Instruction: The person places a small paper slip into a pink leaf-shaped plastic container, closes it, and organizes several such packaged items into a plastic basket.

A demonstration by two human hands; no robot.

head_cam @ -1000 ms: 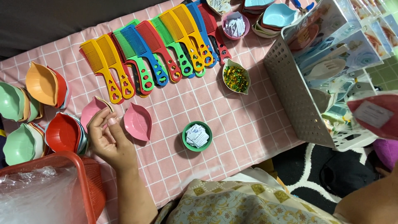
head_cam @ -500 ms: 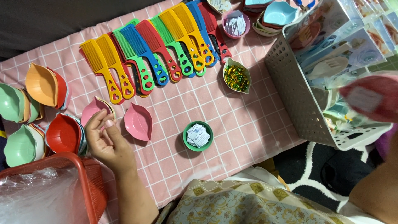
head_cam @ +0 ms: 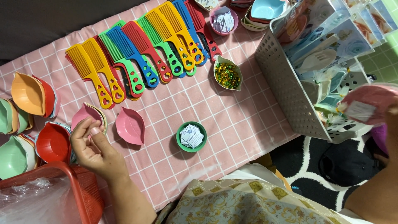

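One pink leaf dish [head_cam: 130, 125] lies just beside the left hand [head_cam: 94, 148].

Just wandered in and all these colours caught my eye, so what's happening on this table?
A person sits at a pink checked cloth. Their left hand rests beside a stack of leaf-shaped dishes, fingers curled, next to a single pink leaf dish. Their right hand, mostly out of view at the frame's edge, holds up a pink packet near a grey basket. Coloured combs lie in a row, and a green bowl holds small sachets.
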